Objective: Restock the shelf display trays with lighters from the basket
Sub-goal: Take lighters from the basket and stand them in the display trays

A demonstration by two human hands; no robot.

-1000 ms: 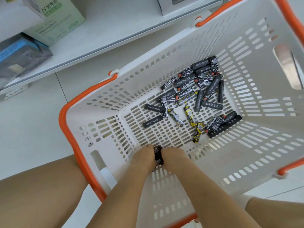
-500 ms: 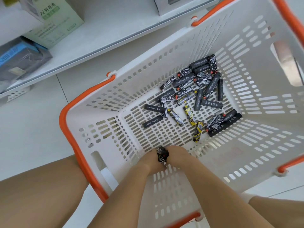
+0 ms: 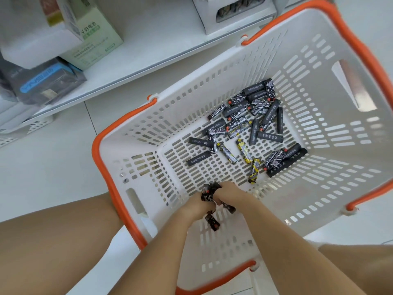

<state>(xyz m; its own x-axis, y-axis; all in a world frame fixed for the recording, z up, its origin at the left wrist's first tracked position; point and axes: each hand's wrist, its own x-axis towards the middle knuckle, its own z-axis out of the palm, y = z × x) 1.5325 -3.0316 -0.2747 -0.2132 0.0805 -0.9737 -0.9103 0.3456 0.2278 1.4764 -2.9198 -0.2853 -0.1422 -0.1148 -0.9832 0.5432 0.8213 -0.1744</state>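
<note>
Lighters (image 3: 212,222) now dropping from both hands' bunch (image 3: 208,193) into basket (image 3: 331,182).

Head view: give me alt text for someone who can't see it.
Two bare hands, left hand and right hand, together grip a bunch of patterned lighters inside a white basket with orange rim. Many loose lighters lie on its floor; a shelf with boxes stands beyond.

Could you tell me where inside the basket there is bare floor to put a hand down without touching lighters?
The basket floor is bare at its left end, between the left wall and the two plain black lighters. The pile of lighters crowds the middle and right. The left hand and right hand, gripping a bunch of lighters, fill the near edge.
</note>
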